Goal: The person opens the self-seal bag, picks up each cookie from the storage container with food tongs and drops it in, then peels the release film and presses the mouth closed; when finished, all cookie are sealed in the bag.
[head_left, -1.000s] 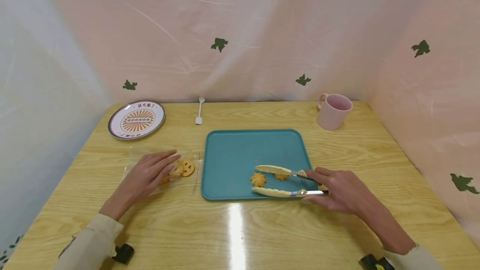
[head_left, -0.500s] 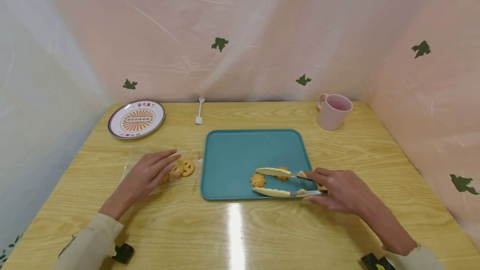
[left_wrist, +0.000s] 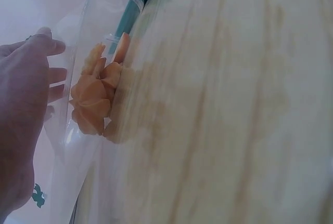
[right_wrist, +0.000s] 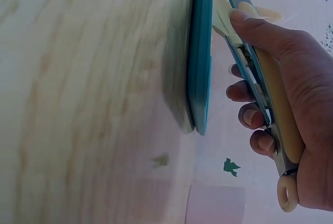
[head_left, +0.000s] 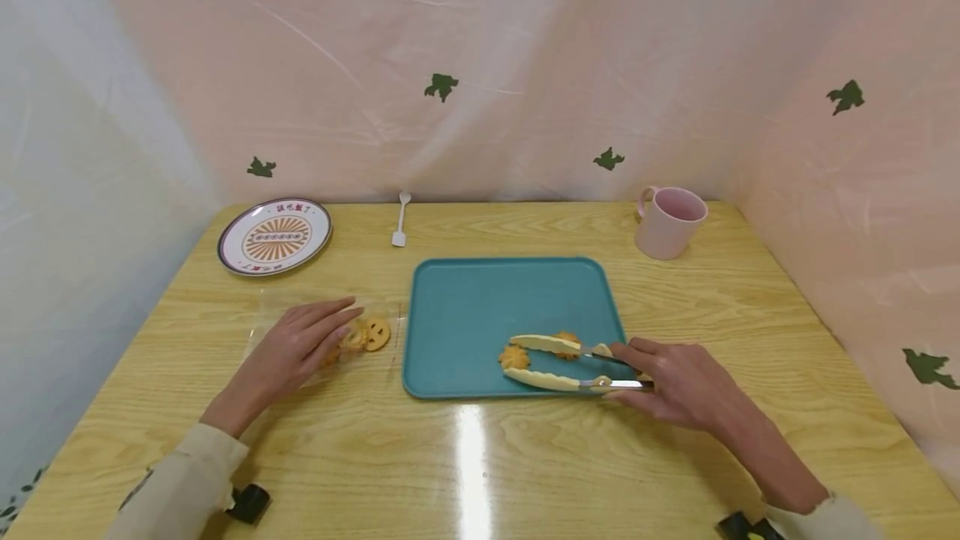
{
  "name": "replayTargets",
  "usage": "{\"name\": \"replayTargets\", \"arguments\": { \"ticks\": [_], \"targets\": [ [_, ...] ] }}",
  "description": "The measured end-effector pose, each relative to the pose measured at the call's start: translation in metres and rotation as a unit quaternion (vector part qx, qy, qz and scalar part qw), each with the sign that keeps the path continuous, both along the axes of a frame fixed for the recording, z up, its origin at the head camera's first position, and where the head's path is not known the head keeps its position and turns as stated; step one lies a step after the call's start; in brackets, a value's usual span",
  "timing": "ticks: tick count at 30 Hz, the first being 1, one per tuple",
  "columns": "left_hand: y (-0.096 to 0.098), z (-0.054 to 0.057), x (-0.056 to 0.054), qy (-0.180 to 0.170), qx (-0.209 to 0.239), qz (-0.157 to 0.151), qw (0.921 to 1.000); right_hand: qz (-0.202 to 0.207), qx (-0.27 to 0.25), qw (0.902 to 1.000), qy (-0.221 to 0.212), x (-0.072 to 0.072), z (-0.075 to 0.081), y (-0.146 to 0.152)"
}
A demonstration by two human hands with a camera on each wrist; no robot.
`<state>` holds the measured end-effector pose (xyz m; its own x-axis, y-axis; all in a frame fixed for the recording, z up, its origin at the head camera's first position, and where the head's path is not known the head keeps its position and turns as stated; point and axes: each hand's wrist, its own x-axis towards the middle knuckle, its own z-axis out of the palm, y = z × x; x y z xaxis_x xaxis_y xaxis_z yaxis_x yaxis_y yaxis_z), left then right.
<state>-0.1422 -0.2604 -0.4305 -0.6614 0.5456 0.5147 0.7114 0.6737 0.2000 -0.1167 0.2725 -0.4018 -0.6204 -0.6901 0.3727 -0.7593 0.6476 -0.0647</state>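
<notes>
In the head view my right hand (head_left: 682, 382) grips a pair of tongs (head_left: 551, 380) with cream scalloped tips, held low over the teal tray (head_left: 480, 298). The tips stand apart, one on either side of a flower-shaped cookie (head_left: 513, 357); whether they touch it I cannot tell. A second cookie (head_left: 567, 340) lies partly behind the upper tip. My left hand (head_left: 300, 344) rests at a clear plastic bag (left_wrist: 78, 167) left of the tray, fingers fairly straight. Inside the bag are several cookies (left_wrist: 91, 104), among them a round one with cutouts (head_left: 377, 334).
A white patterned plate (head_left: 275, 237) sits at the back left, near a small white spatula-like stick (head_left: 401, 219). At the back right stands a pink mug (head_left: 670, 223). Cloth walls (head_left: 480, 65) close the table's back and sides.
The tongs' tips have drawn a little closer together around the nearer cookie. The upper tip has come down, showing more of the second cookie. My left hand stays in place.
</notes>
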Motion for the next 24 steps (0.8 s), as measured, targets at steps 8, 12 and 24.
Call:
{"name": "replayTargets", "arguments": {
  "ticks": [8, 12, 24],
  "targets": [
    [0.001, 0.000, -0.001, 0.001, 0.000, -0.002, 1.0000, -0.006, -0.003, 1.0000, 0.007, -0.003, -0.004, -0.003],
    [0.001, 0.000, 0.000, -0.002, -0.004, 0.002, 1.0000, -0.005, -0.005, 0.9999, 0.014, -0.005, -0.004, -0.007],
    [0.000, 0.001, 0.000, -0.001, -0.004, 0.006, 1.0000, 0.009, -0.015, 0.9994, 0.029, -0.020, -0.006, -0.025]
  ]
}}
